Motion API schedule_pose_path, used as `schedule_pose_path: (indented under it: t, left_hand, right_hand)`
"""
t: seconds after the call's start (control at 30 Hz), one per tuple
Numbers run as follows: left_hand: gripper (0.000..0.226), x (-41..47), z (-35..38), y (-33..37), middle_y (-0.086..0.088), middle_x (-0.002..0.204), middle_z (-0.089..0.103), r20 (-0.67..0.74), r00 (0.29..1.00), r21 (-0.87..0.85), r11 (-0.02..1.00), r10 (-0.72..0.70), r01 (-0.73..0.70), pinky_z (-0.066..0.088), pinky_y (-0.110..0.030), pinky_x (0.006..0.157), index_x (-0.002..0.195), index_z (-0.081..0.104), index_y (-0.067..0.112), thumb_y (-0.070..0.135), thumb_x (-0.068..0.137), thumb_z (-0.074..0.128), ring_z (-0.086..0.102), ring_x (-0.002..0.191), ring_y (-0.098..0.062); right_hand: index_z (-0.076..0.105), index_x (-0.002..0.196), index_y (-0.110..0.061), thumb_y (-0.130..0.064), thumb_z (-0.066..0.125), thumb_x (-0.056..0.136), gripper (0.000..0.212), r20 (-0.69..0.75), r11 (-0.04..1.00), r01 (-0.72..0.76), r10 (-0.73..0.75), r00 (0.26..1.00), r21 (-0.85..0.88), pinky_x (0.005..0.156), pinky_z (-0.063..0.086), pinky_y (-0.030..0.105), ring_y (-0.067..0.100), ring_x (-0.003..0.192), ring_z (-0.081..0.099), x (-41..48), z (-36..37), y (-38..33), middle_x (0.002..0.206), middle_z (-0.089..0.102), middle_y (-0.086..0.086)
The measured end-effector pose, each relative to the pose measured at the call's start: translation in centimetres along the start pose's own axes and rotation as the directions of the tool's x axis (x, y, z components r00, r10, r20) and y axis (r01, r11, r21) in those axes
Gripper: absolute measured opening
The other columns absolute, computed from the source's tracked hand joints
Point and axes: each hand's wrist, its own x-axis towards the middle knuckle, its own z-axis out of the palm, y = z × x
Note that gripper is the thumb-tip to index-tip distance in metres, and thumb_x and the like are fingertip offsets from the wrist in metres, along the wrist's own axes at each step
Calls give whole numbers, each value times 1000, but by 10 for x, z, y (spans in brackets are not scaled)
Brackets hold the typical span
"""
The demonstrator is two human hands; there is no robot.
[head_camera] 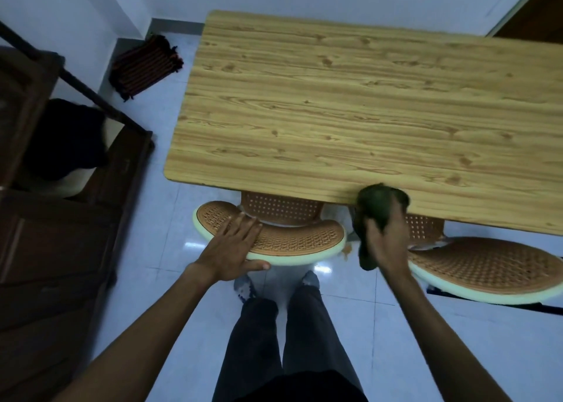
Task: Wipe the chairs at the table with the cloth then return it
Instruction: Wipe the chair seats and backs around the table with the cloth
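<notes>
Two chairs and a green cloth at the desk

The left chair [292,237] and the right chair [493,267] are pushed in under the wooden desk [335,102], so only their curved orange woven backs with pale rims and a bit of seat show. The dark green cloth [376,209] is bunched up in the right hand [388,243], above the gap between both chairs at the desk's near edge.

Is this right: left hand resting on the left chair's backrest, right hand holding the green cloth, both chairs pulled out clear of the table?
Not quite. In the head view both chairs, the left chair and the right chair, are tucked in, seats partly under the table. The rest holds: left hand rests on that backrest, right hand holds the green cloth.
</notes>
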Motion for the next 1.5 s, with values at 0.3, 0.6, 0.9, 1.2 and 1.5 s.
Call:
schedule_pose_path:
  t: [0.3, 0.6, 0.9, 1.2, 1.5]
  left_hand:
    - [112, -3, -2, 2, -13, 162, 13, -21, 1000, -47, 999, 15, -16, 5, -54, 120, 153, 16, 8, 90, 77, 11, -1, 149, -30]
    - [113, -2, -3, -9, -14, 162, 11, -39, 998, -150, 988, -44, 37, 5, -54, 119, 152, 16, 10, 85, 71, 37, -2, 149, -33]
    - [118, -34, -12, -76, -17, 160, 17, -52, 984, -74, 983, -173, 169, 4, -56, 117, 151, 20, 7, 92, 69, 28, 4, 147, -38]
    - [99, -48, -6, -113, -7, 163, 6, -4, 993, -186, 976, -120, 117, 6, -52, 119, 154, 10, 16, 80, 78, 9, -3, 149, -30]
    - [129, -38, -2, -74, -17, 161, -6, 38, 973, -295, 928, -228, 229, -3, -53, 118, 151, -4, 8, 97, 59, 9, -15, 146, -36]
  right_hand:
    - [50, 140, -12, -41, 48, 76, 71, 486, 687, 577, -358, 797, -442, 108, 7, 76, 42, 146, 15, -74, 74, 7, 154, 37, 10]
    - [17, 156, -21, -65, 45, 93, 82, 664, 628, 734, -436, 607, -258, 120, -9, 44, 17, 150, -7, -72, 55, -8, 165, 5, -3]
    - [43, 144, -13, -69, 31, 94, 77, 681, 399, 767, -364, 636, -503, 106, 34, 56, 36, 126, 49, -73, 123, -30, 142, 51, 15]
    - [43, 141, -14, -67, 30, 96, 71, 626, 494, 741, -413, 661, -455, 88, 51, 45, 34, 111, 59, -81, 187, -71, 133, 58, 12]
    - [55, 124, -28, -68, 28, 95, 56, 764, 650, 678, -227, 604, -343, 91, 45, 34, 17, 104, 62, -7, 89, -34, 117, 66, -1]
